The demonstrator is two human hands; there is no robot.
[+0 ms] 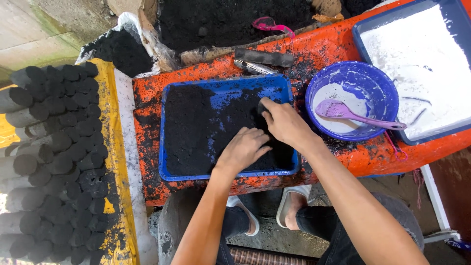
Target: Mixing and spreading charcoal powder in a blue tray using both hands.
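A blue rectangular tray filled with black powder rests on an orange, soot-stained surface. My left hand lies palm down on the powder in the tray's right half, fingers curled and together. My right hand is just above and to the right of it, fingers pressed into the powder, possibly around a small dark lump near the fingertips. Both hands touch the black powder; I cannot tell whether either one grips a piece.
A blue bowl holds white liquid and a purple ladle. Beyond it a large blue tray holds white powder. Stacked black cylinders fill a yellow frame at left. A pile of black powder lies behind. My sandalled feet are below.
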